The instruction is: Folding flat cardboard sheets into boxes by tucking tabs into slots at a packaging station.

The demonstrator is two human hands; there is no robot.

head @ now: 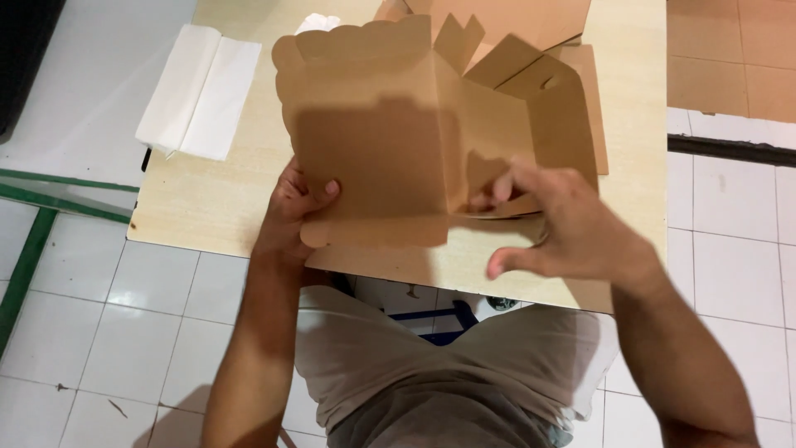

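A brown cardboard box blank (373, 149) with scalloped edges and partly folded flaps stands over a light wooden table (191, 199). My left hand (292, 207) grips its lower left edge, thumb on the front panel. My right hand (564, 228) is at the box's lower right, fingers pushing on an inner flap (506, 207); the hand is blurred.
A stack of folded white paper (199, 91) lies at the table's left corner. More flat brown cardboard blanks (531, 21) lie behind the box, and others (730, 54) on the floor at upper right. A green metal frame (33, 224) stands at the left on white floor tiles.
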